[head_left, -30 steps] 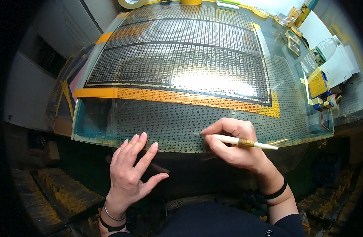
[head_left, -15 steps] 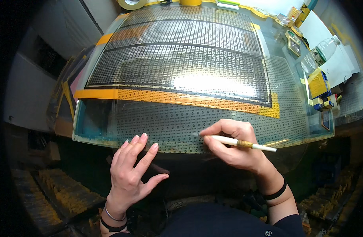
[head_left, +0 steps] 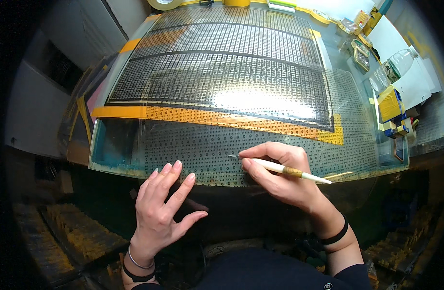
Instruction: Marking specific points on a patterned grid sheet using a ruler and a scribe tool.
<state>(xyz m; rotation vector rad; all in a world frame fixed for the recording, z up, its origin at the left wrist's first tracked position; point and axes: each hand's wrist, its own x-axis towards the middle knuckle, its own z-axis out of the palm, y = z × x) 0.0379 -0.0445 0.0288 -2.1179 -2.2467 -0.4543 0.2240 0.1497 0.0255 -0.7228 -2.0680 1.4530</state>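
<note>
My right hand [head_left: 285, 174] is closed in a pencil grip on a slim craft knife [head_left: 273, 166]. Its handle is cream with a brown-and-gold band, and a small pale blade points left onto a clear film [head_left: 202, 140] covered in rows of tiny dark marks. With fingers spread and palm down, my left hand [head_left: 161, 208] holds nothing; its fingertips rest at the near edge of that film. Farther back lies a dark-patterned sheet [head_left: 183, 82], bordered along its near side by orange tape [head_left: 202, 117]. Bright glare hides part of this sheet.
Beneath the films is a glass-topped table [head_left: 118, 145]. On its right stand a clear plastic bottle [head_left: 400, 63], a yellow-and-blue block [head_left: 391, 106] and a small clear case [head_left: 361, 57]. Tape rolls [head_left: 320, 17] sit toward the back. Dark racks [head_left: 77, 227] flank me below.
My right hand has shifted slightly left and up with the knife, and the blade now shows past the fingertips. My left hand has barely moved.
</note>
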